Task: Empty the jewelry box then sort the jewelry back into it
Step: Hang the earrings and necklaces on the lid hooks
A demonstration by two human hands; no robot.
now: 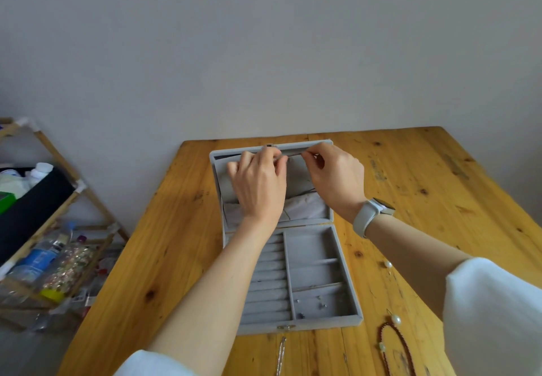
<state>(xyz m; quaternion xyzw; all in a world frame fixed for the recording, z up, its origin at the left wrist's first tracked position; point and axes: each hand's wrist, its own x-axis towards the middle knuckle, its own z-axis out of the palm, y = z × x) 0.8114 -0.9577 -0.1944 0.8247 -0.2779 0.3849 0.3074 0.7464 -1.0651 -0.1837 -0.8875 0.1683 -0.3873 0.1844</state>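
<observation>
A grey velvet jewelry box (pixel 346 276) lies open on the wooden table (pixel 164 229), its lid flat at the far end. My left hand (pixel 258 185) and my right hand (pixel 337 179) reach over the lid's inside and pinch a thin dark chain near its top edge; the chain trails down across the lid's pouch (pixel 305 207). The tray's near right compartment holds several small earrings (pixel 318 305). Outside the box lie two pearl earrings (pixel 396 319), a brown beaded necklace (pixel 401 346) and a thin silver chain (pixel 281 355).
A wooden rack (pixel 50 229) left of the table holds bottles, a black bag and clutter. A grey wall stands right behind the table's far edge. A white watch sits on my right wrist (pixel 371 212).
</observation>
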